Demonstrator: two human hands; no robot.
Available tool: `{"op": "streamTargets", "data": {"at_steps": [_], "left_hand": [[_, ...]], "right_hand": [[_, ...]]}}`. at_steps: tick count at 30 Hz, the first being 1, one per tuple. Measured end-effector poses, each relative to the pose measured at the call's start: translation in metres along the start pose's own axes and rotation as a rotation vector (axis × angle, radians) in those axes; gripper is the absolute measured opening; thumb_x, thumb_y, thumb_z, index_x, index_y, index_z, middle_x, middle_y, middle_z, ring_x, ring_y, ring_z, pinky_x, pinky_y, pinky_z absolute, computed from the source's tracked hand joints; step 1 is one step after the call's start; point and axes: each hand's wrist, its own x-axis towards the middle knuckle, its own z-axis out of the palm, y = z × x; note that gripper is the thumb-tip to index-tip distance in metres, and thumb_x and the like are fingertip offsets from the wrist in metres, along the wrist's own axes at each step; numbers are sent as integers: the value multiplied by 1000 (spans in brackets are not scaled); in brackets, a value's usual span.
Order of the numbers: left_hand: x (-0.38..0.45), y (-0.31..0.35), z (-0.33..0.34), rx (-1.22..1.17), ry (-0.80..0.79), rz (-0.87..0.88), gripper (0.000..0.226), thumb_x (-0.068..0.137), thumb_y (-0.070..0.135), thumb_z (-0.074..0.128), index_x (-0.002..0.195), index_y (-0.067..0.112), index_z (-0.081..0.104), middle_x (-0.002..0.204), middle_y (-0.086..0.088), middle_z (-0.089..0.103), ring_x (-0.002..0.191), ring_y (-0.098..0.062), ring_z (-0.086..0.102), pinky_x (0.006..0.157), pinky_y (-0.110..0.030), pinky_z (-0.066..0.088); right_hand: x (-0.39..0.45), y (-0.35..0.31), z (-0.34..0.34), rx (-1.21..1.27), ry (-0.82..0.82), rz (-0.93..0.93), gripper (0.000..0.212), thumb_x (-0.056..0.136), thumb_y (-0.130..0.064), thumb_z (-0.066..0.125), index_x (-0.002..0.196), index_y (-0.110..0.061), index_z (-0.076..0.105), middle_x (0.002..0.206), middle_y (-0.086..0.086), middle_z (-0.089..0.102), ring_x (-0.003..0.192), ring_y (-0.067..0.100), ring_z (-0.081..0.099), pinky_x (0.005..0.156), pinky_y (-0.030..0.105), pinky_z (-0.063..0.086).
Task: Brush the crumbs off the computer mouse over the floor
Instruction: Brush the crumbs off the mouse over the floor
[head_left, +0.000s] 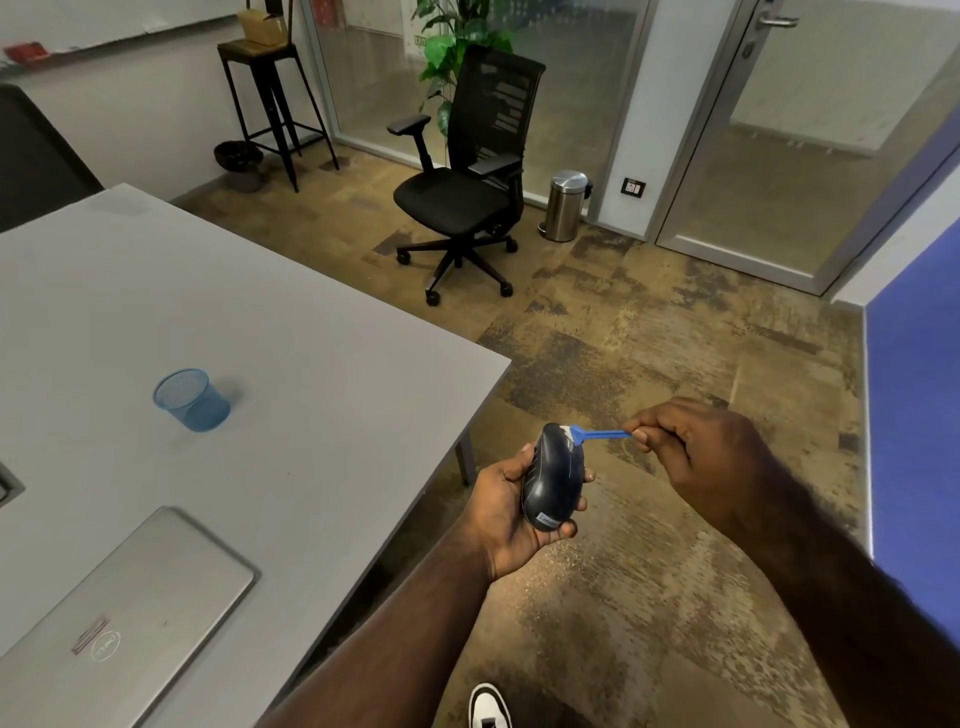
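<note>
A dark blue computer mouse (551, 478) is held out over the brown carpet floor (649, 364), just past the table's corner. My left hand (506, 514) wraps it from below and the side, fingers curled around its near end. My right hand (696, 457) pinches the handle of a small blue brush (597, 435). The brush's pale bristles rest on the far end of the mouse. I cannot make out any crumbs.
To the left, the grey table (311, 364) carries a blue mesh cup (191, 400) and a closed silver laptop (119, 618). A black office chair (467, 182), a steel pedal bin (566, 205) and a tall stool (275, 104) stand further off. My white shoe (488, 706) is below.
</note>
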Motion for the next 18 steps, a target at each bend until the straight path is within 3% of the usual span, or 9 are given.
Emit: {"op": "streamTargets", "data": {"at_steps": [5, 8, 10, 15, 18], "left_hand": [[-2, 0, 0, -20, -15, -22, 60, 98, 45, 28, 135, 6, 54, 114, -17, 66, 78, -26, 63, 57, -30, 52], [-1, 1, -1, -40, -19, -22, 62, 99, 46, 26, 136, 4, 53, 117, -17, 65, 77, -26, 63, 57, -29, 53], [-1, 1, -3, -67, -22, -21, 62, 99, 46, 25, 137, 4, 51, 119, -18, 63, 78, -27, 62, 56, -29, 54], [-1, 0, -5, -111, -65, -12, 62, 99, 46, 26, 134, 3, 54, 123, -19, 63, 78, -28, 65, 60, -33, 57], [0, 0, -7, -153, -61, 17, 62, 99, 45, 28, 130, 0, 58, 124, -21, 62, 78, -30, 65, 61, -35, 58]], "right_hand": [[0, 5, -1, 0, 103, 28, 14, 87, -6, 62, 93, -12, 73, 82, -5, 68, 73, 12, 64, 66, 30, 54], [-2, 1, -1, 33, 31, -64, 15, 87, -9, 62, 94, -15, 73, 83, -15, 64, 77, -4, 60, 68, 11, 49], [-2, 2, -3, 55, -9, -67, 16, 87, -10, 61, 95, -17, 73, 84, -17, 63, 78, -7, 60, 67, 6, 47], [0, 9, -4, 0, 69, 13, 16, 85, -2, 64, 93, -11, 74, 81, -7, 66, 73, 11, 65, 66, 19, 52], [-4, 7, -5, 32, 25, -26, 16, 85, -2, 64, 92, -13, 74, 81, -13, 65, 75, 6, 65, 66, 21, 54]]}}
